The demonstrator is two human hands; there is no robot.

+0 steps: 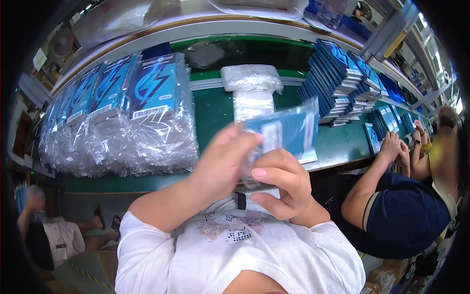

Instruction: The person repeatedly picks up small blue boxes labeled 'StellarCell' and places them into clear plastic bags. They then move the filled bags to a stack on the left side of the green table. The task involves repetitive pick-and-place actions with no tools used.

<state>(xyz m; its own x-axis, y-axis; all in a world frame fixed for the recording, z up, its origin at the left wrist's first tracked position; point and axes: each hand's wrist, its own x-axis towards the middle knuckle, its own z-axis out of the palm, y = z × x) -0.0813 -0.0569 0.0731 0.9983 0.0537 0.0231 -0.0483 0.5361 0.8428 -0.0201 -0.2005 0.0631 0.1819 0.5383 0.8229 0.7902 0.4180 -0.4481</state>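
- Hands meet at chest height, just over the near edge of the green bench (215, 112), and between them you hold a flat blue box (289, 130) that sits in a clear bag (274, 132).
- Your left hand (223, 159) is blurred; its fingers look curled against the bag's left side, apparently steadying it, but you can't tell how tight the grip is.
- Your right hand (284, 183) is half closed, thumb on the front, fingers behind the lower end; it pinches bag and box from below, probably so the top stays free.
- Left on the bench: rows of bagged boxes (122, 108), blue with a lightning mark, white label strips low on each, loose film spilling toward you.
- Centre, beyond your hands: a stack of empty clear bags (250, 90).
- Right: fanned piles of bare blue boxes (338, 81), white labels at their ends.
- Far right, a co-worker's hands (397, 147) rest on another box.
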